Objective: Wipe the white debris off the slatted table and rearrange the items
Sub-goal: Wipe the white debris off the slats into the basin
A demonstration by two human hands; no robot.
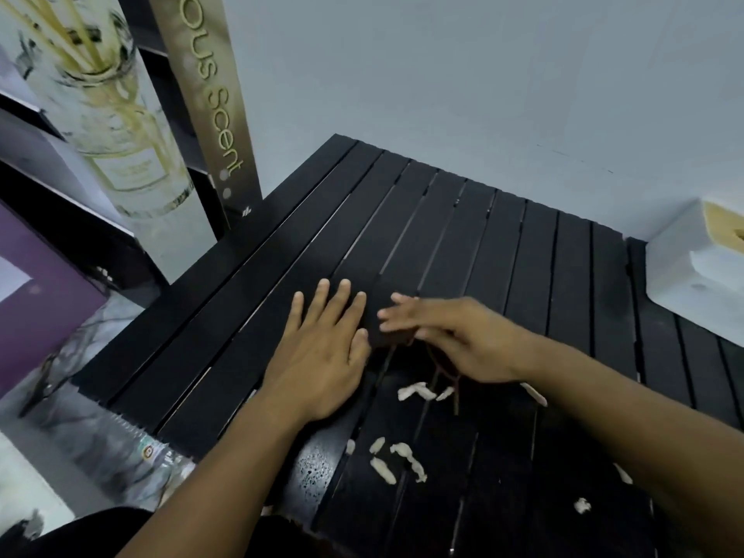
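My left hand lies flat on the black slatted table with its fingers straight and spread. Beside it, my right hand is blurred, fingers extended toward the left over a dark object I cannot make out; thin reddish-brown strings hang below it. Several pieces of white debris lie on the slats just under my right wrist, and a second cluster of white debris sits nearer the table's front edge.
A white tissue box stands at the table's right edge. A tall reed diffuser box stands to the left beside a purple box. A plastic bottle lies on the marble floor by the table's left front corner.
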